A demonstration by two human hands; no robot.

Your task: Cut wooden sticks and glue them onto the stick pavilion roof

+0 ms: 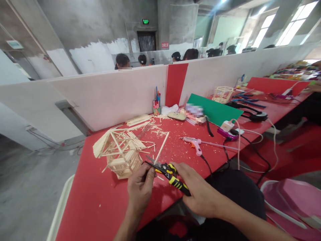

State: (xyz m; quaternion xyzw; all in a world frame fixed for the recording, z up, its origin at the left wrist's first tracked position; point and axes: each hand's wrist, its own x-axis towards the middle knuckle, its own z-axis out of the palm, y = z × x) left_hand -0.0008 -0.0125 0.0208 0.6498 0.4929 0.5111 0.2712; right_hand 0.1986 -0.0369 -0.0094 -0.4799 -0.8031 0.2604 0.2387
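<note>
On the red worktop (85, 204), a frame (122, 157) stands near the left edge, loose sticks (139, 119) behind it along the back edge. Near the front edge, the left hand (140, 187) pinches a stick (162, 145) that slants up toward the back. The right hand (197, 190) grips cutters (175, 180), parted at that stick's near end. Farther right lies a glue gun (193, 141), then a green board (213, 108) toward the back edge.

The left hand (141, 185) pinches a thin wooden stick (162, 147), apparently between the blades of yellow-and-black cutters (177, 183) gripped by the right hand (198, 189). A stick-built model (126, 160) and pink hot-glue gun (197, 144) rest on the red table (97, 214).
</note>
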